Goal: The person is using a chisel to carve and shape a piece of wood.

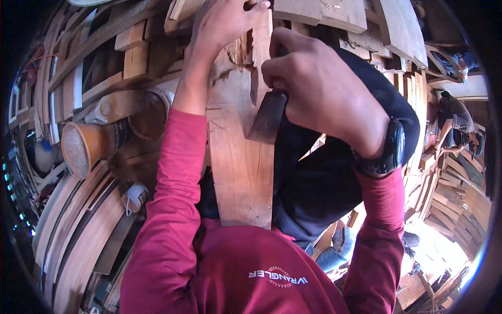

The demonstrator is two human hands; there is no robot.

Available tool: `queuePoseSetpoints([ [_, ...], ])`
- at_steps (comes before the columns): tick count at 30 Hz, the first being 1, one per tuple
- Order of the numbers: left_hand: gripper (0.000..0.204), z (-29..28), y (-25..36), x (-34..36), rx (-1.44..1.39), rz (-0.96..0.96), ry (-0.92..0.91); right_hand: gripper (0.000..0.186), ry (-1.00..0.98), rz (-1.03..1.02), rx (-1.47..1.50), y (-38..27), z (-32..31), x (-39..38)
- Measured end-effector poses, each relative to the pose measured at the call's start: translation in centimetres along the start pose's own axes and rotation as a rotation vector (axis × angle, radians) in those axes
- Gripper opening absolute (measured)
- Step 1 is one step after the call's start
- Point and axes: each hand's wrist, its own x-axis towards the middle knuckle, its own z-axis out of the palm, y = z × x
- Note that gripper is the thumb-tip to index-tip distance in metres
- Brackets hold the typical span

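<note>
A thick pale wooden board (241,172) runs from my body away up the middle, its near end against my shirt. On its far part rests a narrower wooden piece (260,57), beside a rough, splintered brown patch. My left hand (227,23) is at the far end of that piece, thumb and fingers closed on it; the fingertips are partly cut off by the picture's edge. My right hand (319,86) is a fist around a tool with a broad, dark, flat blade (267,118). The blade hangs over the board beside the narrower piece; its handle is hidden in my fist.
Stacked planks (78,235) and an orange-brown cylinder (83,146) stand at left, with a small white bucket (135,198) nearby. Wide boards (334,13) lie beyond my hands. Another person (457,125) works at far right near piled wood pieces (455,204).
</note>
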Motion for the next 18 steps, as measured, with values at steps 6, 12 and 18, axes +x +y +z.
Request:
queuePoseSetpoints([
  [6, 0.038, 0.1, -0.5, -0.3, 0.037, -0.089, -0.022, 0.014, -0.251, -0.045, 0.133, -0.3, 2.8, -0.3],
  [12, 0.037, -0.2, 0.1, -0.2, 0.091, -0.057, -0.005, 0.019, -0.137, -0.008, 0.062, -0.2, 1.6, -0.5],
  [18, 0.038, -0.1, 0.5, -0.3, 0.066, -0.121, -0.044, 0.015, -0.077, -0.008, 0.008, -0.5, -0.9, -0.4],
])
